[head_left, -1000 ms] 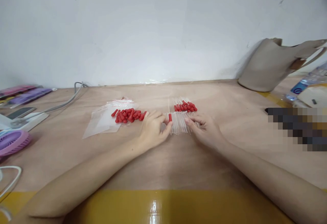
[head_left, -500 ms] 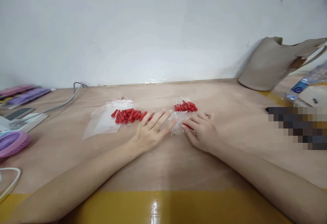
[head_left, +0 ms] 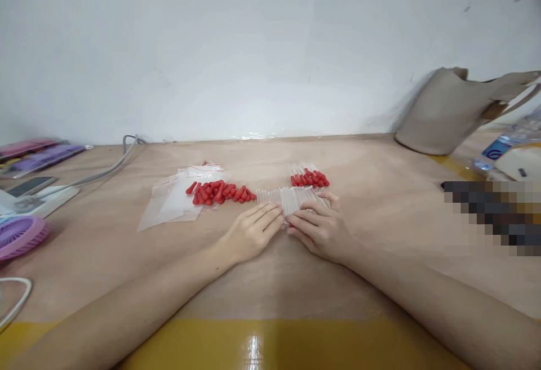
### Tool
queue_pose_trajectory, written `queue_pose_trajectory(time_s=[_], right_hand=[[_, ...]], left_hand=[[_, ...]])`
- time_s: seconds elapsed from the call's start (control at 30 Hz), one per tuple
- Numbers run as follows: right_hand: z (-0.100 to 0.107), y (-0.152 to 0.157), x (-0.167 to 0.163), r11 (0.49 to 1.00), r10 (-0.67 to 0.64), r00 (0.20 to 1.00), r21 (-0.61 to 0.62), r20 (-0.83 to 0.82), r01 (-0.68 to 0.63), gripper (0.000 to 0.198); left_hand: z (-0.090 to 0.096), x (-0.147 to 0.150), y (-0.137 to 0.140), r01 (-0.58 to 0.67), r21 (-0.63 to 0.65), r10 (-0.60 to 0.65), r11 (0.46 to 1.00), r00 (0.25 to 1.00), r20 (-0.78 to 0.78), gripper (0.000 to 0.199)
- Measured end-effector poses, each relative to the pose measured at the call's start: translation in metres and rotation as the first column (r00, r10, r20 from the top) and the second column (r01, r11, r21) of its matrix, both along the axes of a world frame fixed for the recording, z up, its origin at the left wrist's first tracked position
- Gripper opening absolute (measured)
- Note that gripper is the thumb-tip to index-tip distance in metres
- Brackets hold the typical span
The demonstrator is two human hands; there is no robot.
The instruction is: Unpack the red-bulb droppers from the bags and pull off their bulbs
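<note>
A row of clear thin tubes [head_left: 291, 200] lies side by side on the tabletop between my hands. My left hand [head_left: 256, 229] rests flat over the near left end of the row, fingers together. Curled over the near right part is my right hand [head_left: 316, 224], with a bit of a red rubber bulb showing at its fingertips; most of that piece is hidden. Just beyond the row is a group of droppers [head_left: 310, 177], clear tubes with red bulbs on their near ends. Loose red rubber bulbs [head_left: 220, 191] lie in a heap to the left, partly on clear zip bags [head_left: 169, 206].
At the left are a purple fan [head_left: 23, 237], a phone [head_left: 32, 186], a grey cable [head_left: 105, 172] and purple and pink packs [head_left: 46, 159]. A beige bag [head_left: 439, 111] and a plastic bottle [head_left: 499, 147] stand at the right. A white wall [head_left: 262, 49] rises behind.
My left hand has drawn back toward me and its spread fingers have closed together, uncovering more tubes and bulbs. My right hand has shifted slightly left and nearer over the tubes.
</note>
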State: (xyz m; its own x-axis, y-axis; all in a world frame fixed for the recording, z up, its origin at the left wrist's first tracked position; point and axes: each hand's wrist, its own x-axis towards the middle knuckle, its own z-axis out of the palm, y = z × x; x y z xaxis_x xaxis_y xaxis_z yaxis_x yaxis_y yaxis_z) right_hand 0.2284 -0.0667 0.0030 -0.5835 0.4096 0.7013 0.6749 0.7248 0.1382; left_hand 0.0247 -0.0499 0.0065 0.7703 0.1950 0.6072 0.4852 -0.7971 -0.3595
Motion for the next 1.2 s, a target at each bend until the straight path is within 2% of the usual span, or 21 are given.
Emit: queue_pose_trajectory(time_s=[0.17, 0.33, 0.67, 0.87, 1.07, 1.2], right_hand=[[-0.004, 0.0, 0.002, 0.996, 0.006, 1.0, 0.085, 0.022, -0.008, 0.015], [-0.007, 0.002, 0.005, 0.973, 0.051, 0.999, 0.224, 0.019, -0.054, 0.013], [-0.002, 0.002, 0.011, 0.929, 0.074, 0.997, 0.363, 0.018, -0.076, 0.018], [-0.002, 0.003, 0.012, 0.942, 0.077, 0.997, 0.325, 0.014, -0.078, 0.017], [-0.003, 0.003, 0.003, 0.991, 0.055, 0.997, 0.125, -0.053, -0.048, 0.012], [-0.004, 0.004, 0.0, 0.991, 0.052, 0.997, 0.13, -0.054, -0.044, 0.006]], left_hand=[[-0.002, -0.001, -0.003, 0.016, -0.079, -0.014, 0.997, 1.0, 0.024, 0.014], [-0.003, -0.003, -0.006, 0.051, -0.105, -0.042, 0.993, 0.996, 0.08, 0.009], [-0.002, -0.003, -0.008, 0.074, -0.125, -0.059, 0.989, 0.991, 0.122, 0.006], [-0.002, -0.004, -0.007, 0.082, -0.148, -0.062, 0.985, 0.989, 0.135, 0.006], [-0.002, 0.0, -0.006, 0.053, -0.129, -0.037, 0.99, 0.992, 0.122, 0.006], [-0.003, 0.001, -0.005, 0.054, -0.134, -0.042, 0.99, 0.995, 0.09, 0.008]])
